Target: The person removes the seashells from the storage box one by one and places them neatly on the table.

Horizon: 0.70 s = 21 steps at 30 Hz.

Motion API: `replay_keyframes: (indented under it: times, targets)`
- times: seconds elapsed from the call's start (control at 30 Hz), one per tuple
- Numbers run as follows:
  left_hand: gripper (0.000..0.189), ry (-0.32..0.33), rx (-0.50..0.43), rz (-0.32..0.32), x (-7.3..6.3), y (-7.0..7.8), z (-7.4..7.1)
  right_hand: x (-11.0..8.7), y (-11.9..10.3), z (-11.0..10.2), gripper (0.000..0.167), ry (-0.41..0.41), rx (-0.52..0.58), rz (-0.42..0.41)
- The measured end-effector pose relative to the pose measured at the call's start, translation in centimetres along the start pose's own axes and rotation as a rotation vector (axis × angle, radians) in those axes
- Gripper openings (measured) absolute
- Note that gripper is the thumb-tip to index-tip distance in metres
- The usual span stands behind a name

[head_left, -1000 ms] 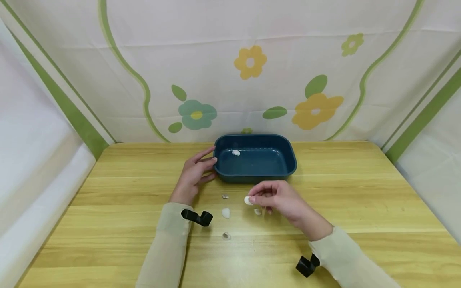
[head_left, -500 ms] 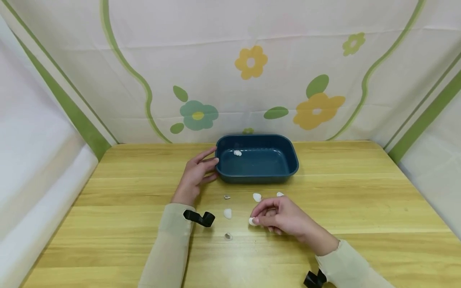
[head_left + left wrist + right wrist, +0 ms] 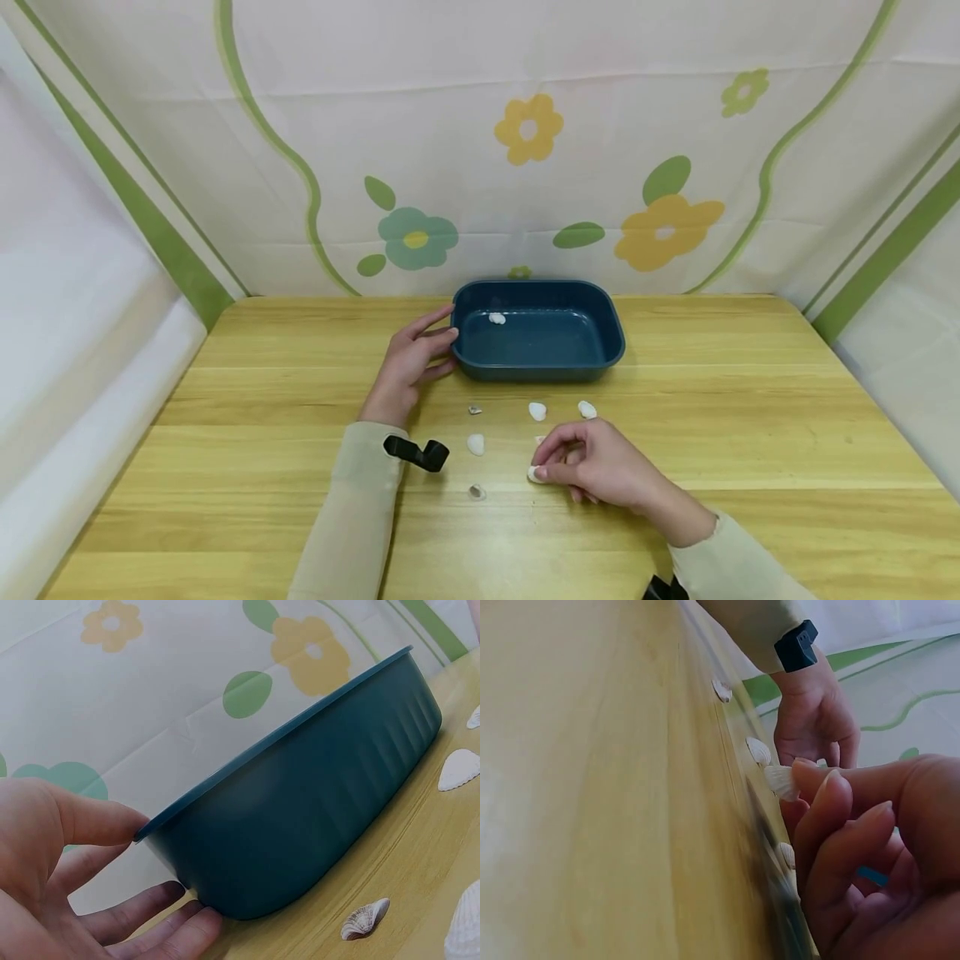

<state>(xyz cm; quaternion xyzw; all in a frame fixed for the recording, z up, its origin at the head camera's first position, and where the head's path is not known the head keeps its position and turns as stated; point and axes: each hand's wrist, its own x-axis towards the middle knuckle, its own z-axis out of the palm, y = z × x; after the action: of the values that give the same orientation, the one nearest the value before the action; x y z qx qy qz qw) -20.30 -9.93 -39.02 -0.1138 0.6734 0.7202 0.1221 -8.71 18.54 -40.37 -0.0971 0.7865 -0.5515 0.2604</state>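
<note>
A dark blue-green basin point(image 3: 540, 375) stands at the back of the table. At its left end rests my left hand point(image 3: 405, 367); in the left wrist view the thumb touches the rim and straight fingers lie against the lower wall. My right hand point(image 3: 600, 467) pinches a white ribbed seashell point(image 3: 781, 782) between thumb and fingers, low over the table in front of the basin. Whether that shell touches the wood I cannot tell. Just behind these fingers another shell point(image 3: 540, 439) is mostly hidden. Inside the basin, toward its left, lie small white shells point(image 3: 497, 318).
Two white shells, one in the middle point(image 3: 537, 411) and one to the right point(image 3: 587, 409), lie before the basin. Left of them run a small brownish shell point(image 3: 365, 919), a white shell point(image 3: 476, 444) and a grey-white shell point(image 3: 477, 492). A flowered curtain point(image 3: 450, 150) hangs behind.
My right hand has moved toward the table's front edge with the shell, uncovering two shells before the basin and covering most of another. My left hand stays at the basin.
</note>
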Motion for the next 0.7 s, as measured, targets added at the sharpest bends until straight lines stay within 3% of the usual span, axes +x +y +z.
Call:
replay_keyframes:
  times: [0.37, 0.7]
  targets:
    - [0.046, 0.000, -0.016, -0.006, -0.04, 0.09, -0.04, -0.39, -0.14, -0.61, 0.009, 0.015, -0.145, -0.016]
    - [0.045, 0.012, 0.003, 0.001, 0.05, -0.06, 0.05, -0.41, 0.08, -0.85, 0.012, 0.021, -0.211, -0.055]
